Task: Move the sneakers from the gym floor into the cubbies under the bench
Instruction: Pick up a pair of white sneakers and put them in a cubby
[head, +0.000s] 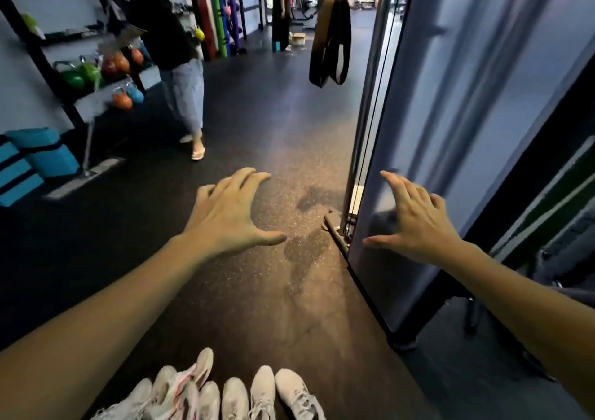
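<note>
Several white sneakers (225, 394) lie in a row on the dark rubber gym floor at the bottom edge of the view, toes pointing away from me; one on the left has pink stripes. My left hand (225, 213) is stretched out above the floor, fingers spread, holding nothing. My right hand (415, 217) is also raised with fingers apart and empty, in front of a tall grey machine panel (450, 130). Both hands are well above and beyond the sneakers. No bench or cubbies are in view.
A person in a dark top and sandals (180, 65) stands at the left by a rack of coloured kettlebells (96, 72). Blue foam blocks (32, 159) sit at far left. Black straps (331, 43) hang ahead. The machine's base frame (338, 236) juts onto the floor.
</note>
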`<state>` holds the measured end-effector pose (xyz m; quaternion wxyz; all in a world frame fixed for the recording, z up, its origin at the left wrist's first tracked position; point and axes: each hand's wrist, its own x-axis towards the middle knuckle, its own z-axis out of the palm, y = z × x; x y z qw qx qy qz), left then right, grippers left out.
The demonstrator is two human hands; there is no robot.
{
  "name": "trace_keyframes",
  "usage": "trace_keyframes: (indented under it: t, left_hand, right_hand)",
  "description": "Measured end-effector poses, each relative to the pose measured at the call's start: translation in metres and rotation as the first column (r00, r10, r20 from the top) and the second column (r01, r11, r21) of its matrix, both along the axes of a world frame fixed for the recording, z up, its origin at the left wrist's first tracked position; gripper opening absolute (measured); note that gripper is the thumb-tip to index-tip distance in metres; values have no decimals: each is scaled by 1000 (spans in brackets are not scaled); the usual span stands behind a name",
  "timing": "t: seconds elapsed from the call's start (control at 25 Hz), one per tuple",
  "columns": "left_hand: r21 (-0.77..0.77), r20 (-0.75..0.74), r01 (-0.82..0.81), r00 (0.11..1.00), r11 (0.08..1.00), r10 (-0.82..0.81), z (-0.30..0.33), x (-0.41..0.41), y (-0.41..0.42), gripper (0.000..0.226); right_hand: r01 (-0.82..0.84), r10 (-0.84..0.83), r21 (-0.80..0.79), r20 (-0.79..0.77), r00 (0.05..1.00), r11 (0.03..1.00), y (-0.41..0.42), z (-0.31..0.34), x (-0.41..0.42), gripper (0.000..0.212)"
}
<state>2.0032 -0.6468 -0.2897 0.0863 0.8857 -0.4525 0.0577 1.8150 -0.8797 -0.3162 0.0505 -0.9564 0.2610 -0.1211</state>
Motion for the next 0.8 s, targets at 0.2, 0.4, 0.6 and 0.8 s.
trace_keyframes:
  t: [0.2, 0.4, 0.6, 0.8]
  left_hand:
    - [111, -179, 25, 984, 994, -5, -204, 39, -12, 103]
    - [208, -287, 22, 957, 978, 40, -410, 42, 8, 106]
    - [324, -429, 78, 900, 943, 73, -606, 6, 43, 109]
    - [368, -545, 123, 832, 921, 107, -752, -46, 82, 106]
  right_hand:
    - [-1, 17, 112, -150, 989, 994, -12, -192, 44, 123]
    - [10, 74, 273, -295, 952, 962, 15, -408, 45, 120]
    - [43, 129, 375, -423, 897, 926, 57, -601, 27, 123]
    - [58, 213, 472, -499, 840, 880, 103, -741, -9, 121]
